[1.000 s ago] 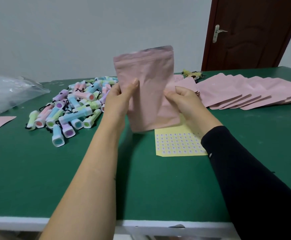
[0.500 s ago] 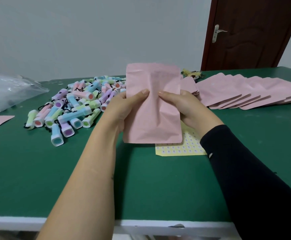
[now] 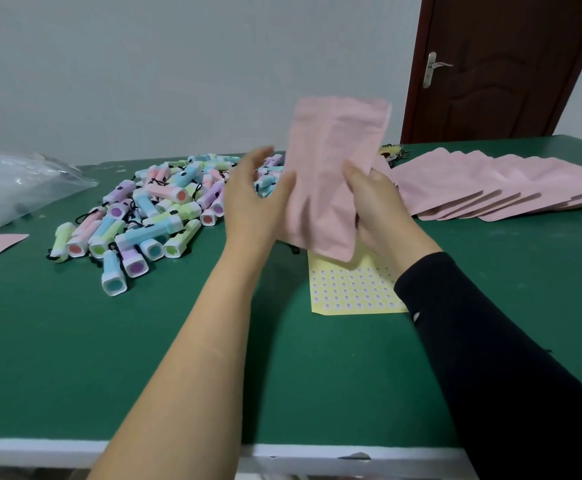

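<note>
Pouch of pink matte plastic (image 3: pixel 331 168), upright, gripped in right hand (image 3: pixel 376 206); left hand (image 3: pixel 251 199) spread, thumb at its edge.

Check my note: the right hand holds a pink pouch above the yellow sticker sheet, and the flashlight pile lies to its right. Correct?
No. The head view shows the flashlight pile to the left of the pink pouch, not its right. The right hand does hold the pouch above the yellow sticker sheet.
</note>
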Tool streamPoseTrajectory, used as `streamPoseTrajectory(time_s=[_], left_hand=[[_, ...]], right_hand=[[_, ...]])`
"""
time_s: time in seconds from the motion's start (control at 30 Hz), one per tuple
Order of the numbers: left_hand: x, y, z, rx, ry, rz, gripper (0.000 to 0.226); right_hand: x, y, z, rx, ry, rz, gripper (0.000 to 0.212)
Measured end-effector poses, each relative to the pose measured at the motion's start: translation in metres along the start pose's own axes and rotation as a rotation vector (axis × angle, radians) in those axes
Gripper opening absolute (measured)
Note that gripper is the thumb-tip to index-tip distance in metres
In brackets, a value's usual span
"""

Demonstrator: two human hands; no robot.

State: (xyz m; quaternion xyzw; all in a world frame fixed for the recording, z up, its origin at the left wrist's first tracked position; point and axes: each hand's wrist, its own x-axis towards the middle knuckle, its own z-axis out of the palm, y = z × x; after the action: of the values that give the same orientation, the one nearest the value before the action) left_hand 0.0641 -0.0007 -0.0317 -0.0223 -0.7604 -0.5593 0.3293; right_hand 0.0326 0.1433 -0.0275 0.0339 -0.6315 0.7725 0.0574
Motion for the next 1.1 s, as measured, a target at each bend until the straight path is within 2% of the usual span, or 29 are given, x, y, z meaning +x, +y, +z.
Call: streamPoseTrajectory(time_s=[0.07, 0.13, 0.2, 0.27, 0.3, 0.37, 0.43, 0.47, 0.6, 0.7, 0.87, 1.03, 1.1], left_hand=[[-0.004, 0.003, 0.005, -0.088, -0.25, -0.025, 0.056], [-0.006, 0.006, 0.006, -0.219, -0.428, -0.118, 0.069], [-0.004, 0.008, 0.001, -0.362, -0.373, -0.18, 0.051], [0.001, 0.009, -0.008, -0.478, -0.248, -0.33, 0.033], [0.004, 0.007, -0.013, -0.545, -0.239, -0.41, 0.027], [0.006, 0.003, -0.02, -0.659, -0.313, -0.538, 0.022], [0.007, 0.002, -0.025, -0.737, -0.387, -0.628, 0.021], [0.007, 0.002, -0.025, -0.752, -0.41, -0.642, 0.022], [0.006, -0.001, -0.023, -0.649, -0.426, -0.582, 0.015], [0.007, -0.007, -0.019, -0.598, -0.397, -0.587, 0.015], [0.007, -0.01, -0.02, -0.479, -0.55, -0.581, 0.017], [0.009, -0.012, -0.014, -0.442, -0.447, -0.543, 0.028], [0.009, -0.016, -0.012, -0.382, -0.425, -0.534, 0.027]], right_hand=[[-0.003, -0.005, 0.004, 0.161, -0.143, 0.027, 0.044], [-0.007, -0.008, 0.006, 0.173, -0.313, 0.06, 0.065], [-0.01, -0.007, 0.007, 0.132, -0.37, 0.054, 0.063], [-0.01, -0.006, 0.009, 0.032, -0.299, -0.022, 0.041], [-0.01, -0.006, 0.009, -0.091, -0.223, -0.088, 0.036], [-0.005, -0.002, 0.004, -0.306, -0.1, -0.2, 0.048], [-0.001, 0.003, -0.004, -0.331, -0.134, -0.089, 0.063], [0.0, 0.005, -0.008, -0.307, -0.188, -0.012, 0.064], [0.002, 0.009, -0.018, -0.154, -0.328, 0.066, 0.029], [0.002, 0.012, -0.019, -0.15, -0.311, 0.042, 0.016], [0.002, 0.012, -0.019, -0.067, -0.122, -0.03, 0.011], [-0.002, 0.011, -0.021, -0.195, -0.22, 0.016, 0.023], [-0.004, 0.011, -0.02, -0.234, -0.226, 0.008, 0.02]])
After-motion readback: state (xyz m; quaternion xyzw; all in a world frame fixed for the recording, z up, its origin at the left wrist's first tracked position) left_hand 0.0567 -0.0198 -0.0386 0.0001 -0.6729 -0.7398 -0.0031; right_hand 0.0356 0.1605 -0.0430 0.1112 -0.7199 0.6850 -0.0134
